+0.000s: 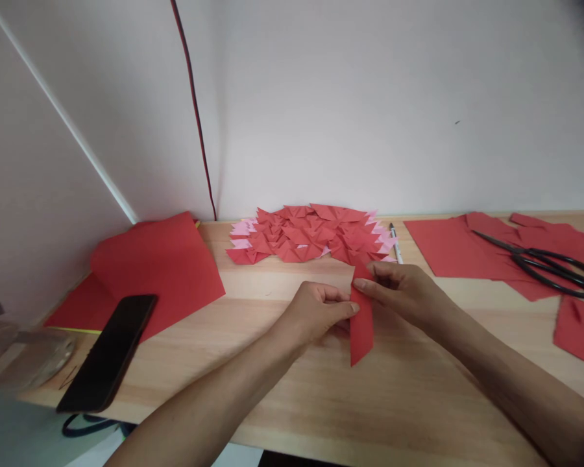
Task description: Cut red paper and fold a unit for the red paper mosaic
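Red paper strip, location? — Obs. 1

Mid-bench, between both hands, roughly midway between rear and front edges. Long axis runs rear to front; the pointed lower end faces the front edge. Contact with the wood: cannot tell. — Obs. 2

Left hand? — Obs. 1

Closed in a pinch, thumb and fingertips on the strip's left edge, about mid-length. — Obs. 2

Right hand? — Obs. 1

Also gripping: fingers curled over the strip's upper end, thumb side toward the left hand. The two hands are nearly touching. — Obs. 2

Behind the hands? — Obs. 1

Pile of folded pieces, red with some pink, fanned out along the rear edge by the wall. Pen just beside the pile's right side. — Obs. 2

Right end? — Obs. 1

Flat red sheets overlapping toward the right rear corner; black scissors lie on them, blades pointing left. One separate red piece near the right edge, well apart from the hands. — Obs. 2

Left end? — Obs. 1

Larger red sheets, partly folded, toward the left rear corner. Black phone face-down or dark, cannot tell which, its far end on those sheets, its near end at the front edge. — Obs. 2
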The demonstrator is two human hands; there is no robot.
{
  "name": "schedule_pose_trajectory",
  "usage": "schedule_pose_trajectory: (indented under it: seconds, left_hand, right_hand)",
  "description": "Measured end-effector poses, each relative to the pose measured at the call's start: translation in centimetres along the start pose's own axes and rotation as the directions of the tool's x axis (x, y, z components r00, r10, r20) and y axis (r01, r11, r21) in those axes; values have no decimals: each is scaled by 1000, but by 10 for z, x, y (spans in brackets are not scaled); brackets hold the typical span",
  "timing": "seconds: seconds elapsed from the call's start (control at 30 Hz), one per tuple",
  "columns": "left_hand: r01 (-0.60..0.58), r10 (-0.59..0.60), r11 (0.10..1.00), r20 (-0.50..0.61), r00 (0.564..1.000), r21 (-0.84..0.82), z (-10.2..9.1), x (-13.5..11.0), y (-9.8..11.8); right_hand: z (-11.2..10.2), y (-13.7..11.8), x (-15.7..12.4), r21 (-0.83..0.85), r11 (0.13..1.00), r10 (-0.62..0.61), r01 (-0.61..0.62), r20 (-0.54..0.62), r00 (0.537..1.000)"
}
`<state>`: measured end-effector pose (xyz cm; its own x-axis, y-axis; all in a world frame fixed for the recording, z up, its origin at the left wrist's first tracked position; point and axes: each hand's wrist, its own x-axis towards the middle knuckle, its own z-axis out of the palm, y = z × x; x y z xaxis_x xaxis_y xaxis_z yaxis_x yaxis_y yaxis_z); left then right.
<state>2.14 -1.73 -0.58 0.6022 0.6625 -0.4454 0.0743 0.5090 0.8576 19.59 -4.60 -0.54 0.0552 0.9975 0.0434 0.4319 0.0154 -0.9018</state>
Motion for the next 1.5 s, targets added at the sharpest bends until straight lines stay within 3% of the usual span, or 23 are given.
schedule_pose_trajectory:
  seconds: [0.27, 0.4, 0.47, 0.53, 0.7, 0.83, 0.93, 1.2, 1.37, 1.5]
  left_hand:
    - [-3, 3, 1000, -4, 1000, 17, 0, 1, -1]
    - [-63, 67, 993, 33, 997, -102, -2, -1, 2]
    - [-98, 105, 977, 25, 994, -188, -4, 0, 4]
    - [-138, 140, 957, -10, 990, -256, -7, 1, 5]
    - [-211, 201, 922, -64, 977, -325, -12, 2, 8]
    - [-242, 230, 906, -75, 970, -347, -12, 1, 8]
    - [-239, 229, 905, -72, 971, -352, -12, -1, 8]
    - [-228, 221, 887, -64, 973, -403, -7, -6, 13]
    - [-200, 201, 894, -40, 979, -402, -9, -4, 10]
    - [-250, 239, 917, -74, 968, -312, -12, -2, 10]
  right_hand:
    - [0, 0, -2, -116, 992, -46, 53, 57, 997]
    - [0, -2, -5, -148, 985, -109, 90, -124, 986]
    - [0, -3, -8, -214, 967, -186, 137, -226, 956]
    - [1, -2, -10, -312, 927, -293, 210, -251, 923]
    - [7, 4, -14, -461, 718, -620, 522, -83, 780]
    - [10, 10, -13, -531, 575, -707, 623, 61, 705]
    - [10, 13, -11, -576, 504, -717, 643, 136, 684]
    - [8, 12, -12, -573, 461, -775, 678, 112, 622]
    - [5, 13, -11, -591, 439, -781, 676, 121, 613]
    - [2, 12, -14, -547, 438, -768, 714, 185, 613]
